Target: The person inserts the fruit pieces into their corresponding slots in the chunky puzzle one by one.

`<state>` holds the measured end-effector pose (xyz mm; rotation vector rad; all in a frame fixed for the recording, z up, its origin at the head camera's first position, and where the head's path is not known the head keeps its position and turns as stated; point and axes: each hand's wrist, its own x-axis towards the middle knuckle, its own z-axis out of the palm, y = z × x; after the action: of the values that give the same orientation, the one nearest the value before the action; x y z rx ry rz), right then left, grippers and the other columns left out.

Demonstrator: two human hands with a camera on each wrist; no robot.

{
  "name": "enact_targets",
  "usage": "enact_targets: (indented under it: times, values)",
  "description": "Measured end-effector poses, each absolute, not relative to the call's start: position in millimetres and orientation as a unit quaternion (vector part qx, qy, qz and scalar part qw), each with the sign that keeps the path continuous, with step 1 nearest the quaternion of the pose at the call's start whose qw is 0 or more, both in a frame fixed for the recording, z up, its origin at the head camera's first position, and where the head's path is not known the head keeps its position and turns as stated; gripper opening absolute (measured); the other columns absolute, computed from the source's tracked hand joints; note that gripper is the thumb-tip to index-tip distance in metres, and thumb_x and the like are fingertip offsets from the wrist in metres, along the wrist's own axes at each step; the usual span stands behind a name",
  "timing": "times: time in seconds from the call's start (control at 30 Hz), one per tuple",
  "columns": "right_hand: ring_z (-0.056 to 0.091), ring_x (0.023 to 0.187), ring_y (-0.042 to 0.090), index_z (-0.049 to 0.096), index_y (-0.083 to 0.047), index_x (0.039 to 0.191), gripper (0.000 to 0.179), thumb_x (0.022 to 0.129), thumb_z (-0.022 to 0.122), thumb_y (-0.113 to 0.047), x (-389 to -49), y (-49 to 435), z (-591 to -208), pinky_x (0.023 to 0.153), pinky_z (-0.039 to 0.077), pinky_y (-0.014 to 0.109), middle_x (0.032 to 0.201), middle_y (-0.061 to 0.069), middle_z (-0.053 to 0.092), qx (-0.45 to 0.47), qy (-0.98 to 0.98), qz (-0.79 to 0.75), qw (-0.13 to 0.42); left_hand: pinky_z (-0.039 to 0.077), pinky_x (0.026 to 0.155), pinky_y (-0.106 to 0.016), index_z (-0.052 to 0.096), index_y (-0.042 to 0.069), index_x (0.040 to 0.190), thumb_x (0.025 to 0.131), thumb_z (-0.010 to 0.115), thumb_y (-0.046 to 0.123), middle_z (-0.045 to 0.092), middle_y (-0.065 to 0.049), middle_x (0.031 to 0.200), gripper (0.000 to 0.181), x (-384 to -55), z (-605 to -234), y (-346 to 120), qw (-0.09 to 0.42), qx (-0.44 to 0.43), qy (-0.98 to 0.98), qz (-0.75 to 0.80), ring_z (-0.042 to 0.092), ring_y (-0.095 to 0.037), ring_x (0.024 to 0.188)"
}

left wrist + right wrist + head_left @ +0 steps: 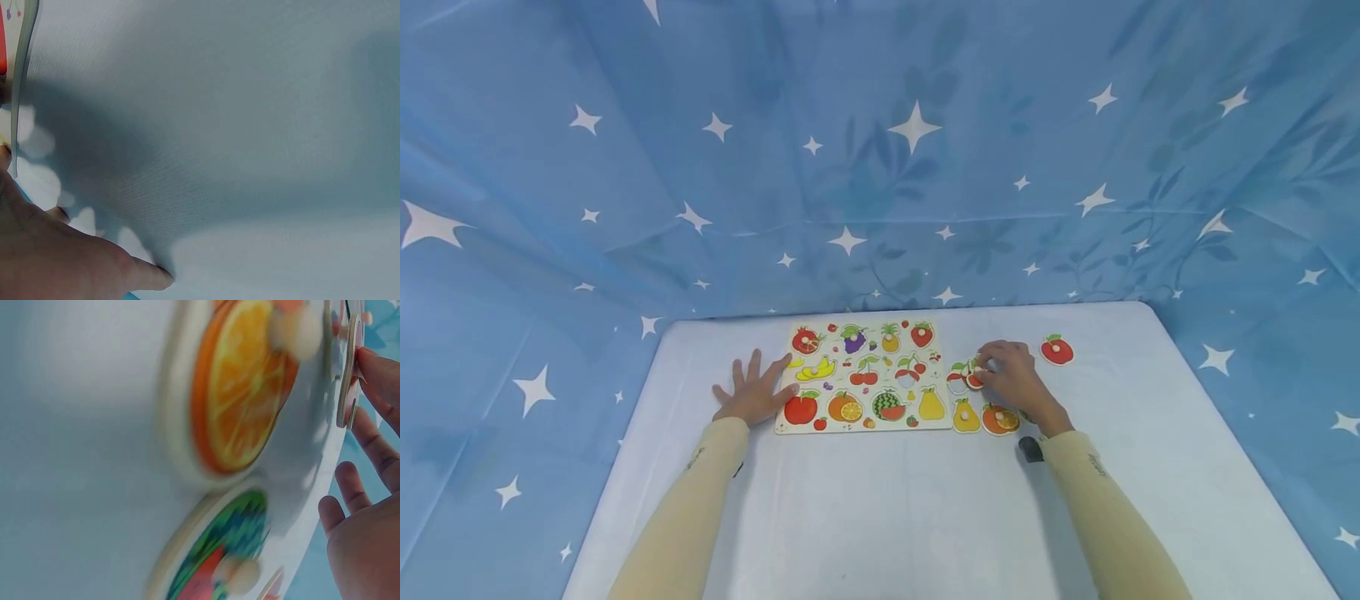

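Two hands are set to either side of your work: your left hand (pixel 756 400) lies at the left edge of the board (pixel 887 426), its fingers straight and spread apart, some reaching over the rim, most likely to steady the board against sliding on the table (pixel 880 517). Your right hand (pixel 1017 377) is off the other side, thumb and forefinger pinched together on a piece (pixel 974 375) with red on its face; your fingers hide too much of it to tell which fruit. The wrist view shows that piece edge-on, tilted, with your other fingers held off it, a light hold that would suit something so thin. Just beyond the board's right edge sit the pear (pixel 966 417) and the orange (pixel 1000 420), face up and probably put there for a short reach; their knobs, the orange's (pixel 303 331) plain in the wrist view, stand upward, handy for lifting. The watermelon (pixel 206 569) lies next to the orange, near your wrist, while the apple (pixel 1057 350) rests farther right, apart from the cluster.
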<state>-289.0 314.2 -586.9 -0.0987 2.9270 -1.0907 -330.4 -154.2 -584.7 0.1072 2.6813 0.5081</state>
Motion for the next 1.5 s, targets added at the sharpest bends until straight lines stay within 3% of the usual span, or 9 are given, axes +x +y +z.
enact_targets:
  times: [0.4,0.7,1.03,1.3,1.5]
  values:
    - [0.039,0.135,0.053,0.072,-0.008,0.089,0.011,0.095,0.079,-0.003,-308,270,-589,0.111,0.02,0.074,0.135,0.024,0.066,-0.082,0.918,-0.388,-0.02,-0.003,0.111,-0.088,0.026,0.026,0.172,0.105,0.059,0.052,-0.007,-0.024,0.177,0.079,-329,-582,-156,0.208,0.034,0.961,0.177,-0.012,-0.058,0.156]
    - [0.042,0.132,0.055,0.071,-0.008,0.089,0.012,0.093,0.082,-0.003,-321,232,-588,0.105,0.025,0.078,0.128,0.023,0.068,-0.136,0.91,-0.39,-0.043,-0.004,0.112,-0.087,0.025,0.026,0.172,0.106,0.058,0.051,-0.008,-0.023,0.177,0.078,-328,-582,-153,0.21,0.034,0.962,0.174,-0.013,-0.057,0.157]
    - [0.036,0.143,0.051,0.072,-0.01,0.089,0.012,0.095,0.081,-0.007,-333,187,-585,0.112,0.022,0.074,0.137,0.018,0.069,-0.135,0.905,-0.403,-0.004,-0.003,0.112,-0.087,0.025,0.027,0.172,0.106,0.058,0.052,-0.008,-0.023,0.177,0.078,-333,-581,-153,0.208,0.036,0.962,0.172,-0.012,-0.057,0.157]
    - [0.052,0.136,0.042,0.075,-0.009,0.086,0.011,0.093,0.083,-0.007,-342,160,-590,0.115,0.028,0.067,0.132,0.015,0.073,-0.163,0.908,-0.386,-0.027,-0.003,0.113,-0.086,0.027,0.028,0.172,0.104,0.06,0.05,-0.006,-0.022,0.178,0.078,-334,-583,-153,0.207,0.033,0.961,0.178,-0.011,-0.056,0.157]
    - [0.051,0.136,0.043,0.078,-0.008,0.086,0.01,0.089,0.088,-0.011,-345,142,-598,0.114,0.031,0.069,0.135,0.013,0.072,-0.129,0.922,-0.364,-0.036,-0.003,0.112,-0.087,0.027,0.029,0.172,0.105,0.06,0.051,-0.007,-0.022,0.178,0.078,-335,-585,-154,0.209,0.034,0.961,0.176,-0.012,-0.056,0.157]
